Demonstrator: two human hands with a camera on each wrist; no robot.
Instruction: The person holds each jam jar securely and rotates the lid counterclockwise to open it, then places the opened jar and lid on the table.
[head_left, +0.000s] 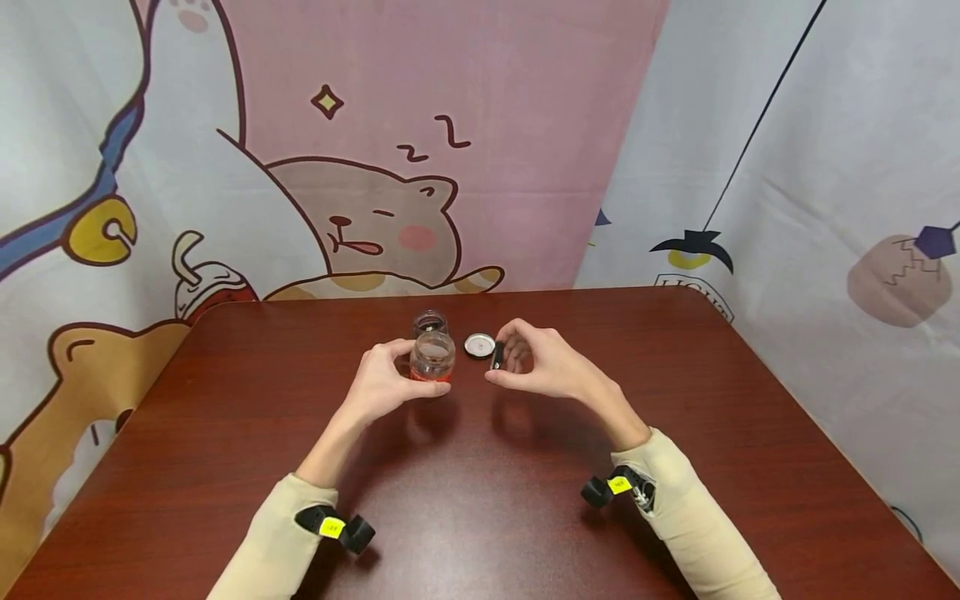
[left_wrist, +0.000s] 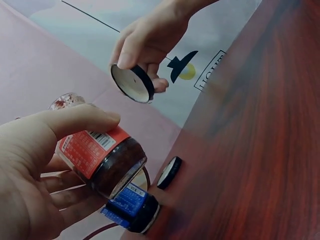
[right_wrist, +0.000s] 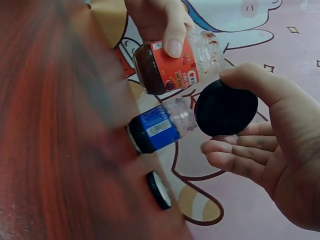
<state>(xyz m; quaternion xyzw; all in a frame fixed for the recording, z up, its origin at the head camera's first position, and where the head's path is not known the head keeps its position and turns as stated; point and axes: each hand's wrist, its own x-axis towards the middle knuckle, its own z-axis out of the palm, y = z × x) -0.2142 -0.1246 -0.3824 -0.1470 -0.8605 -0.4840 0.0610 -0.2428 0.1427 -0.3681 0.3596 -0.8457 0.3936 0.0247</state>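
Observation:
My left hand (head_left: 382, 382) grips a glass jar (head_left: 432, 357) with a red label, held above the table. Its mouth is uncovered, and dark contents sit low in the glass, as the left wrist view shows. Between thumb and fingers, my right hand (head_left: 543, 360) pinches a black jar lid (right_wrist: 226, 108), apart from the jar and to its right. The lid's pale underside shows in the left wrist view. Behind the red-labelled jar stands a second jar (right_wrist: 155, 129) with a blue label, also uncovered. Another lid (head_left: 480, 345) lies on the table, pale inside up.
The dark red wooden table (head_left: 480, 500) reaches back to a cartoon-printed cloth (head_left: 525, 125) hanging behind it. Each forearm carries a black strapped wrist camera, such as the left one (head_left: 335, 527).

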